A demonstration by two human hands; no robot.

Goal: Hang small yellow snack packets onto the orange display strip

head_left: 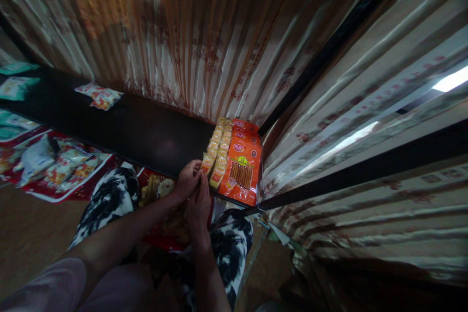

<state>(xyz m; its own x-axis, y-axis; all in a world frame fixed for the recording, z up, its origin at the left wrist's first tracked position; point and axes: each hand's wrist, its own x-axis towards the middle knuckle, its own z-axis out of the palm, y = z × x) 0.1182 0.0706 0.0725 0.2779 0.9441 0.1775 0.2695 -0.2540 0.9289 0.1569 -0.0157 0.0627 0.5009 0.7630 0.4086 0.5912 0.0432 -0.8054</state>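
Two rows of small yellow snack packets [222, 146] run along the right end of a black shelf [157, 129]. My left hand [188, 179] is closed at the front of the left row, its curled fingers on the nearest yellow packet [207, 163]. Close beside it, my right hand [199, 202] has its fingers together, pointing up, with the tips at that packet's lower edge. Just right of the rows lie orange snack bags [241, 170], overlapping one behind another; the front one shows brown sticks through a window.
A red and white snack bag [100, 95] lies farther left on the shelf, with green packets [18, 87] at its far end. Red bags of packets [69, 163] stand below the front edge. Pleated curtain [204, 44] and black bars [329, 46] close in behind and right.
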